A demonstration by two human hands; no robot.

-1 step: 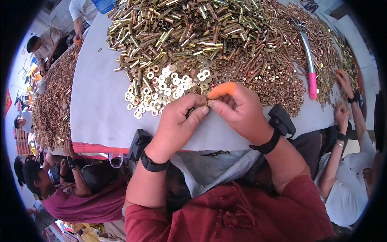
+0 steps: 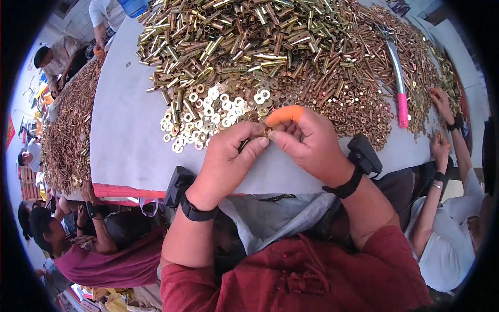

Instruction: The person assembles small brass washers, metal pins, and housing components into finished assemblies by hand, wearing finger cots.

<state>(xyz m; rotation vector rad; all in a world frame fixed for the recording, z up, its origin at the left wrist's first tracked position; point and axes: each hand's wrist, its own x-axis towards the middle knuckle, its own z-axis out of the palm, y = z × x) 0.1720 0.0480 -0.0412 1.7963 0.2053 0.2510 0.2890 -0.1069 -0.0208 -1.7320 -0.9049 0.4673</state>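
Note:
In front of me my left hand (image 2: 228,158) and my right hand (image 2: 306,138) meet at the fingertips, just above the near edge of the metal parts. Both are closed in a pinch around a small brass-coloured metal part (image 2: 267,132), mostly hidden by the fingers. A bit of dark metal shows inside the left hand's grip. An orange finger cover (image 2: 287,114) sits on my right index finger. Flat washers (image 2: 208,112) lie just beyond my left hand, and small nuts (image 2: 364,117) beyond my right. Behind them rises a heap of metal sleeves (image 2: 234,41).
Long bolts (image 2: 332,67) lie right of the sleeves, beside a tool with a pink handle (image 2: 403,110). A grey-white bag (image 2: 275,216) hangs open below the table edge. Co-workers sit on both sides; one's hands (image 2: 442,145) work at the right. Another parts heap (image 2: 70,125) lies left.
My right index fingertip has shifted very slightly to the left. My hands otherwise stay in place, still pinching at the same spot.

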